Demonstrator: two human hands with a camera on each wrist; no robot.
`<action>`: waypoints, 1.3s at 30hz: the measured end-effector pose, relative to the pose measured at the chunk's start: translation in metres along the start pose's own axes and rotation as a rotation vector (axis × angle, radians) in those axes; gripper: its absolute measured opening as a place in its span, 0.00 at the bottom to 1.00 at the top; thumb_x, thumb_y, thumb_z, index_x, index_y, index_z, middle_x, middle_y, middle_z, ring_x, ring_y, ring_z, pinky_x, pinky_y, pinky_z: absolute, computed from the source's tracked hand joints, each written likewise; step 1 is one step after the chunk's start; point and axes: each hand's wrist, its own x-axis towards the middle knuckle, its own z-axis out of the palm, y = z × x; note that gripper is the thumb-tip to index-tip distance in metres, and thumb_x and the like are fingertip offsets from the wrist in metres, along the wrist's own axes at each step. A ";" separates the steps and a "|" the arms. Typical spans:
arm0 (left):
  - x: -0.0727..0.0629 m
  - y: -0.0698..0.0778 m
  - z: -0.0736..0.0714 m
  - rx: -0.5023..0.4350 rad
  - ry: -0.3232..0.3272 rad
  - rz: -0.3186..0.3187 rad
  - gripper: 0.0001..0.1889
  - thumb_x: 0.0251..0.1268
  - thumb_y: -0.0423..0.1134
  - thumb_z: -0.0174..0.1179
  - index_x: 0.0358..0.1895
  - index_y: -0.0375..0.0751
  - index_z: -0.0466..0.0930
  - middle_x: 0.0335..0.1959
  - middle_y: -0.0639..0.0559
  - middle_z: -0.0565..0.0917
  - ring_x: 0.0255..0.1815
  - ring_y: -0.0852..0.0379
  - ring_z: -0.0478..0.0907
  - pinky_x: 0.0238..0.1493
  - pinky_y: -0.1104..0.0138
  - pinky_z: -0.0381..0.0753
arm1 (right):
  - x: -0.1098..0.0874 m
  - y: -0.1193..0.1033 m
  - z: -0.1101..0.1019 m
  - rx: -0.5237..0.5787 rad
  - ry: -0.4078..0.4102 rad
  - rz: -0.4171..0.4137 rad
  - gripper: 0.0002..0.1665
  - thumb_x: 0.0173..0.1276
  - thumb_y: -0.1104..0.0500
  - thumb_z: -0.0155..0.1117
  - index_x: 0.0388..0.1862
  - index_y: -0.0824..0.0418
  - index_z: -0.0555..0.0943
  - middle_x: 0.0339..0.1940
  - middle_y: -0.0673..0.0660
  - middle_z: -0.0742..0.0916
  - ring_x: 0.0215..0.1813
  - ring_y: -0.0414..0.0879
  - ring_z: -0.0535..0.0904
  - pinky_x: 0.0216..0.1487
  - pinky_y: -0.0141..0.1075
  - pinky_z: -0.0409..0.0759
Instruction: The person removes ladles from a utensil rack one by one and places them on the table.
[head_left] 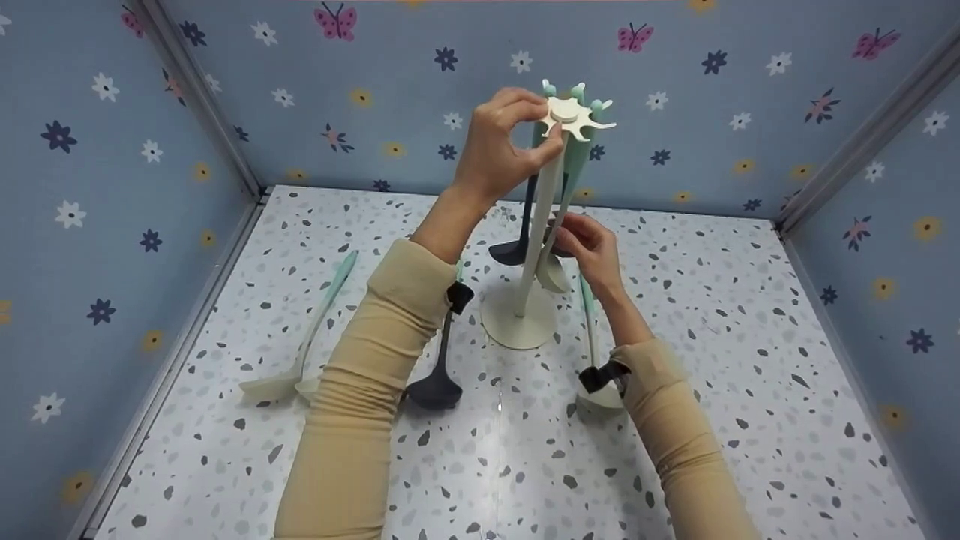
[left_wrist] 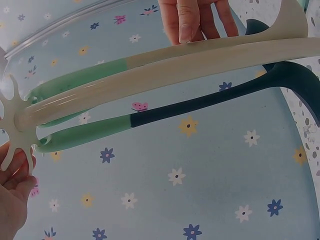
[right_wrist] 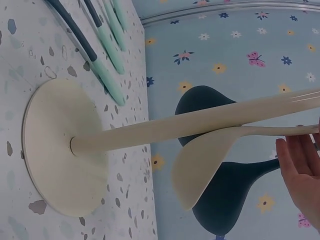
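Observation:
A cream utensil stand [head_left: 546, 202] with a round base [right_wrist: 60, 150] and a star-shaped hook top [head_left: 568, 120] stands upright on the table. At that top my left hand [head_left: 499, 139] pinches the rim between thumb and fingers. From the hooks hang a cream ladle [right_wrist: 205, 162] with a mint handle and a dark ladle [left_wrist: 200, 104]; another dark ladle head [right_wrist: 202, 107] shows behind the post. My right hand [head_left: 596, 251] pinches the cream ladle's shaft low down, just above its bowl. In the right wrist view, the right thumb is hidden.
On the speckled table [head_left: 750, 375] lie a cream ladle [head_left: 274, 384] at left, a dark ladle [head_left: 435, 390] in front of the base, and another cream ladle [head_left: 600, 399] under the right wrist. My left sleeve partly covers another cream utensil [head_left: 306, 388]. Flowered walls [head_left: 675, 67] enclose the table.

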 end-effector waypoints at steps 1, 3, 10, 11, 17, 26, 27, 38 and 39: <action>0.000 0.000 0.000 0.000 0.000 -0.001 0.12 0.53 0.38 0.58 0.33 0.30 0.81 0.34 0.44 0.81 0.40 0.55 0.74 0.45 0.75 0.68 | 0.000 0.000 0.000 0.005 0.000 0.000 0.16 0.63 0.69 0.53 0.49 0.75 0.73 0.45 0.73 0.78 0.47 0.64 0.74 0.46 0.43 0.74; 0.000 0.000 0.000 0.001 0.000 -0.003 0.12 0.53 0.39 0.58 0.33 0.30 0.81 0.34 0.44 0.81 0.40 0.55 0.74 0.45 0.76 0.68 | 0.001 0.001 0.001 0.022 0.000 -0.003 0.15 0.63 0.69 0.53 0.49 0.75 0.73 0.44 0.73 0.78 0.47 0.63 0.74 0.47 0.46 0.73; 0.000 0.000 0.000 0.003 0.009 0.004 0.12 0.53 0.39 0.58 0.32 0.30 0.81 0.34 0.44 0.81 0.40 0.55 0.74 0.44 0.75 0.69 | 0.002 0.002 0.004 0.015 0.035 -0.034 0.14 0.62 0.71 0.53 0.46 0.78 0.72 0.41 0.73 0.79 0.45 0.64 0.75 0.46 0.45 0.74; 0.000 0.000 0.000 0.002 0.010 0.006 0.12 0.53 0.39 0.58 0.32 0.30 0.81 0.34 0.44 0.81 0.40 0.55 0.74 0.44 0.75 0.69 | 0.001 0.002 0.004 0.012 0.041 -0.041 0.14 0.62 0.71 0.53 0.46 0.79 0.72 0.41 0.74 0.79 0.44 0.65 0.75 0.45 0.45 0.75; 0.000 0.000 0.000 0.005 0.008 -0.001 0.12 0.53 0.39 0.58 0.32 0.30 0.81 0.34 0.44 0.81 0.40 0.55 0.74 0.44 0.75 0.69 | -0.002 0.002 0.005 0.000 0.058 -0.070 0.13 0.61 0.72 0.53 0.44 0.80 0.72 0.38 0.74 0.79 0.42 0.70 0.74 0.42 0.45 0.76; 0.000 0.000 0.000 0.004 0.005 -0.003 0.12 0.52 0.38 0.59 0.32 0.30 0.81 0.34 0.44 0.81 0.39 0.55 0.74 0.44 0.75 0.69 | -0.010 -0.001 0.002 -0.047 0.127 -0.082 0.11 0.59 0.73 0.56 0.40 0.80 0.75 0.33 0.71 0.81 0.35 0.59 0.79 0.35 0.39 0.78; 0.000 0.000 0.000 0.006 0.005 -0.004 0.12 0.52 0.38 0.59 0.31 0.30 0.81 0.34 0.44 0.81 0.39 0.55 0.74 0.44 0.75 0.69 | -0.011 -0.002 0.002 -0.041 0.134 -0.086 0.11 0.59 0.73 0.56 0.40 0.81 0.75 0.32 0.71 0.81 0.34 0.58 0.79 0.34 0.38 0.79; 0.000 0.000 0.001 0.016 0.013 0.007 0.12 0.53 0.39 0.58 0.31 0.30 0.81 0.33 0.45 0.81 0.39 0.56 0.74 0.43 0.74 0.69 | -0.014 0.004 -0.005 0.003 0.141 -0.158 0.10 0.57 0.75 0.56 0.37 0.83 0.75 0.29 0.61 0.84 0.31 0.55 0.81 0.32 0.37 0.79; 0.000 -0.001 0.001 0.017 0.014 0.010 0.12 0.53 0.39 0.57 0.31 0.31 0.81 0.33 0.45 0.81 0.39 0.56 0.74 0.43 0.74 0.69 | -0.014 0.007 -0.006 0.001 0.139 -0.169 0.10 0.57 0.75 0.56 0.37 0.83 0.75 0.29 0.60 0.84 0.31 0.54 0.81 0.32 0.37 0.79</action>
